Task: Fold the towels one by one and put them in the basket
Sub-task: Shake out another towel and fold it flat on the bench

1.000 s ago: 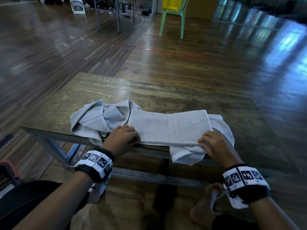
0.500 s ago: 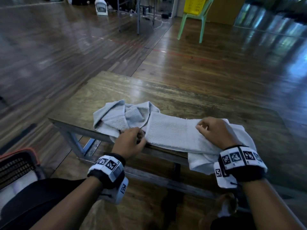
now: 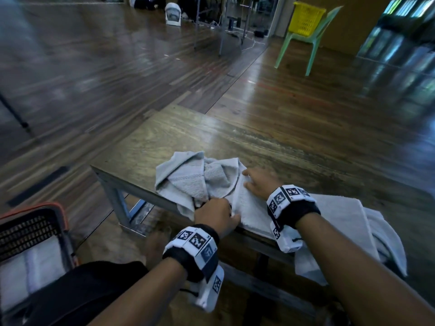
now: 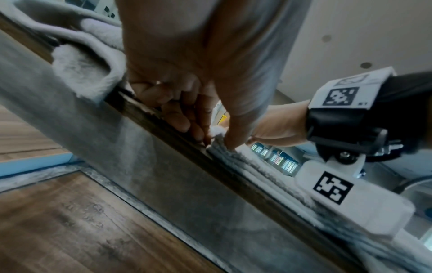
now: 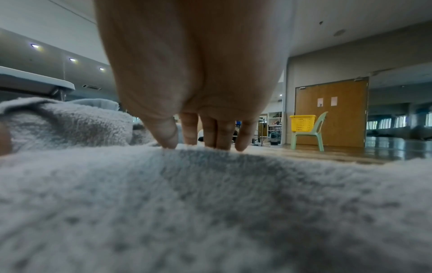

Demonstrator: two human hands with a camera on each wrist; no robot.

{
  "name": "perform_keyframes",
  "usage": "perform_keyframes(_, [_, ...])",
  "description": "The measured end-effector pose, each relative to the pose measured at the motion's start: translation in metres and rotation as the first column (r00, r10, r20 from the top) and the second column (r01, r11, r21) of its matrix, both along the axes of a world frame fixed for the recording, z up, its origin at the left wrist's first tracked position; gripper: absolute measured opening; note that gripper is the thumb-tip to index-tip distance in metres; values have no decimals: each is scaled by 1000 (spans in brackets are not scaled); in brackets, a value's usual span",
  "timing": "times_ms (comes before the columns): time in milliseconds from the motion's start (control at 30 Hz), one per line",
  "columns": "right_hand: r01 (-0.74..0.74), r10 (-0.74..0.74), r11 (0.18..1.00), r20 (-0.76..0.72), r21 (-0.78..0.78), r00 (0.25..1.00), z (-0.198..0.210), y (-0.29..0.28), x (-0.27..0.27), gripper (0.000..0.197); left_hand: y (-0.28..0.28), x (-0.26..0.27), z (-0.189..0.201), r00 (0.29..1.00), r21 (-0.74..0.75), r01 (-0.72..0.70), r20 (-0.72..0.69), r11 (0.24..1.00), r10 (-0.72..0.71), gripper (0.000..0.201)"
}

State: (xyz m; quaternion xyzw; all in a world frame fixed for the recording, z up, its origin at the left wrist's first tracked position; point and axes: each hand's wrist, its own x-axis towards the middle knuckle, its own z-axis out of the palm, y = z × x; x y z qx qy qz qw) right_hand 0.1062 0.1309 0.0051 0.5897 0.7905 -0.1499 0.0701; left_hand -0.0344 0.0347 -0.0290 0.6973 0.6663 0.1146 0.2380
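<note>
A folded white towel [image 3: 254, 208] lies along the front edge of the wooden table [image 3: 235, 137]. My left hand [image 3: 220, 212] pinches its near-left corner between thumb and curled fingers [image 4: 184, 123]. My right hand [image 3: 253, 181] rests flat on the towel's [image 5: 210, 203] far-left end, its straight fingertips [image 5: 222, 142] pressing the pile. A crumpled grey towel [image 3: 195, 180] sits just left of both hands. Another pale towel [image 3: 388, 243] lies under the folded one at the right and hangs over the table edge. The dark basket [image 3: 54, 205] with an orange rim stands on the floor at lower left and holds a folded white towel [image 3: 35, 262].
My dark-clothed knee [image 3: 82, 290] is between the basket and the table. A green chair [image 3: 313, 43] carrying a yellow crate [image 3: 306, 18] stands far behind. Metal stand legs [image 3: 221, 31] and cables are on the floor at the back. A metal rail [image 4: 163, 175] runs under the table's front edge.
My right hand has travelled leftward from the towel's right near corner to its left end. The left hand stays at the near-left corner. The view has swung left, bringing the basket in.
</note>
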Motion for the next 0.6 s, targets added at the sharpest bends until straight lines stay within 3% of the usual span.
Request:
perform_keyframes(133, [58,-56,998,-39,28,998,1,2,-2,42,4,-8,5,996,-88,54,76,995,-48,38])
perform_keyframes(200, [64,-61,996,-50,57,997,7,5,1,34,5,-11,10,989,-102,77,135,992,-63,37])
perform_keyframes(267, [73,-58,992,-152,98,987,16,8,4,17,5,-14,17,979,-85,65,198,994,-47,33])
perform_keyframes(333, [96,-52,985,-291,141,955,30,10,6,6,4,-18,26,962,-27,13,273,1000,-5,27])
perform_keyframes(433, [152,-48,964,-419,219,907,57,10,10,8,4,-25,43,936,141,-117,346,983,62,25])
perform_keyframes(500, [198,-44,938,-471,285,881,75,8,13,3,5,-30,55,909,284,-230,405,931,101,17])
perform_keyframes(600, [242,-23,914,-553,327,833,92,3,24,12,7,-35,68,861,428,-328,502,842,80,14])
